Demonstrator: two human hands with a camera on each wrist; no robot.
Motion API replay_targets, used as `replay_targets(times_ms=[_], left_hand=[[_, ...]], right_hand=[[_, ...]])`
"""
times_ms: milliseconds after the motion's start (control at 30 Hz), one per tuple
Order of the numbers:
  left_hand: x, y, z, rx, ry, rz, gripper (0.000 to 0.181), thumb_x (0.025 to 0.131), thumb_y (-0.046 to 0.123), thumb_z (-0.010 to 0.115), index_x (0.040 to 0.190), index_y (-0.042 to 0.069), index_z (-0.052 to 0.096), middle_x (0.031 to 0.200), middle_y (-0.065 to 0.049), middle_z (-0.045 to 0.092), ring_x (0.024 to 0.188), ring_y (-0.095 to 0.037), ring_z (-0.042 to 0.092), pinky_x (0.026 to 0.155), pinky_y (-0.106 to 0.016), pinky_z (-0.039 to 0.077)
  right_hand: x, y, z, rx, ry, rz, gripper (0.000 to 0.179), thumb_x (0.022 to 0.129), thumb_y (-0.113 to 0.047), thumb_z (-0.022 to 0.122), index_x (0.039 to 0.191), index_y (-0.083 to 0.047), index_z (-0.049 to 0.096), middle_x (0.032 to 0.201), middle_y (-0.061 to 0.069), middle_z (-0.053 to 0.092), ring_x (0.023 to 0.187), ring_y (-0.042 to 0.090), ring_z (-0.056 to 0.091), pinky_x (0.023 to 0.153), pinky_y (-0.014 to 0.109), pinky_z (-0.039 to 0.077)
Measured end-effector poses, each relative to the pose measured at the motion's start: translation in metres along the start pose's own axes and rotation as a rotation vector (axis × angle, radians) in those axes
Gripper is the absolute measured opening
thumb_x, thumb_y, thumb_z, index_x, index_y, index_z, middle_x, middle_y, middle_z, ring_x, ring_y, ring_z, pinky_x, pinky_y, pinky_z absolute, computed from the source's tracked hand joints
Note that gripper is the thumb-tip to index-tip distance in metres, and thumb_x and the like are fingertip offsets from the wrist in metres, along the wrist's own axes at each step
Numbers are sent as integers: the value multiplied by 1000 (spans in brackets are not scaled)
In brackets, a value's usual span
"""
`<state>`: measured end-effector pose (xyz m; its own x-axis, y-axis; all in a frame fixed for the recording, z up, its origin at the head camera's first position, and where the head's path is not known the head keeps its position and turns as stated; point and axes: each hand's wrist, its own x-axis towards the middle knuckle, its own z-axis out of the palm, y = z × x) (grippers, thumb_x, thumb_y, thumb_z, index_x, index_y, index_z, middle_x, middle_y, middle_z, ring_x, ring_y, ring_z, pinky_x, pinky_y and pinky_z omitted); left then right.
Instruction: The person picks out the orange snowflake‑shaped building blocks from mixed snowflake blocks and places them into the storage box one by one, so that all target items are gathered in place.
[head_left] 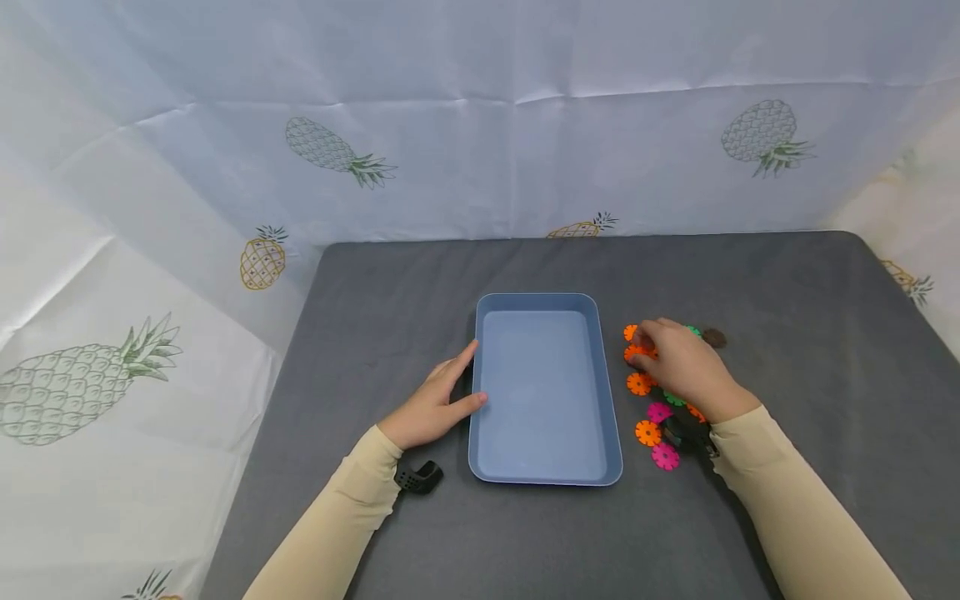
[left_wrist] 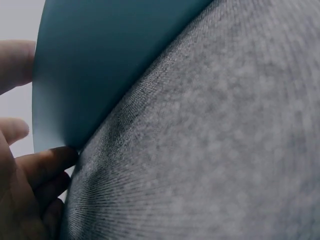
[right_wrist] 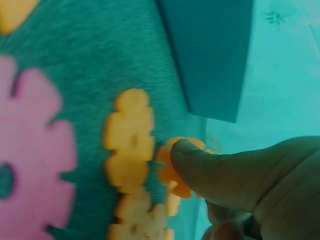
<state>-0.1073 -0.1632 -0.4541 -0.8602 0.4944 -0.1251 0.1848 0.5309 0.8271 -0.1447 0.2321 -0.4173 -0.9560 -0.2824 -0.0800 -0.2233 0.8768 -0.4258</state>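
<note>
A blue rectangular tray (head_left: 543,392) lies on the dark grey cloth. At its left side rests my left hand (head_left: 435,408), the thumb tip over the rim and the other fingers spread along the outer wall. In the left wrist view its fingers (left_wrist: 47,165) touch the tray wall (left_wrist: 100,75) from outside. Right of the tray my right hand (head_left: 686,367) is over a group of flower-shaped plastic discs. Its thumb lies on an orange flower-shaped disc (right_wrist: 166,175), which it appears to pinch; the fingers behind are mostly hidden.
Orange discs (head_left: 638,384), pink discs (head_left: 665,456) and some green ones lie loosely beside the tray's right wall. A brown piece (head_left: 714,337) lies past the right hand. White pineapple-print cloth (head_left: 450,167) hangs behind the table (head_left: 810,333).
</note>
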Motion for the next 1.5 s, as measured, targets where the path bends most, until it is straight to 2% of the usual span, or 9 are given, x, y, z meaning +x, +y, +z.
replay_targets(times_ms=[100, 200, 400, 767, 1167, 1500], left_hand=[[0, 1, 1, -10, 0, -20, 87, 106, 40, 64, 171, 26, 8, 175, -9, 17, 161, -32, 15, 125, -60, 23], [0, 2, 0, -13, -4, -27, 87, 106, 41, 64, 171, 26, 7, 175, -9, 16, 161, -32, 14, 125, -60, 23], [1, 2, -1, -7, -9, -27, 87, 106, 41, 63, 171, 25, 7, 175, -10, 17, 161, -32, 14, 125, -60, 22], [1, 0, 0, -13, -6, -27, 87, 106, 41, 63, 171, 26, 7, 174, -11, 19, 161, -31, 15, 125, -60, 24], [2, 1, 0, -5, 0, -20, 86, 106, 42, 63, 171, 26, 8, 174, -9, 20, 160, -30, 16, 125, -59, 24], [3, 0, -1, 12, 9, -17, 84, 107, 43, 61, 171, 24, 10, 174, -10, 21, 160, -32, 17, 125, -59, 22]], right_hand=[[-2, -4, -5, 7, 18, -12, 14, 97, -14, 77, 103, -4, 68, 93, 8, 67, 69, 19, 57, 61, 37, 50], [-4, -10, -9, 0, 57, -16, 11, 97, -11, 76, 98, -5, 67, 88, 6, 66, 63, 17, 53, 55, 34, 45], [0, -19, -15, 44, 156, -1, 8, 98, -10, 72, 99, -4, 66, 89, 10, 66, 61, 21, 50, 51, 35, 42], [20, -48, -13, 99, 261, 38, 11, 101, -17, 67, 102, -6, 68, 96, 12, 68, 64, 23, 55, 50, 35, 41], [50, -86, -2, 187, 196, 8, 10, 101, -17, 69, 102, -7, 69, 93, 8, 70, 60, 23, 54, 52, 36, 44], [72, -113, 19, 166, 136, -31, 8, 100, -16, 70, 103, -9, 71, 92, 5, 70, 66, 21, 58, 56, 35, 47]])
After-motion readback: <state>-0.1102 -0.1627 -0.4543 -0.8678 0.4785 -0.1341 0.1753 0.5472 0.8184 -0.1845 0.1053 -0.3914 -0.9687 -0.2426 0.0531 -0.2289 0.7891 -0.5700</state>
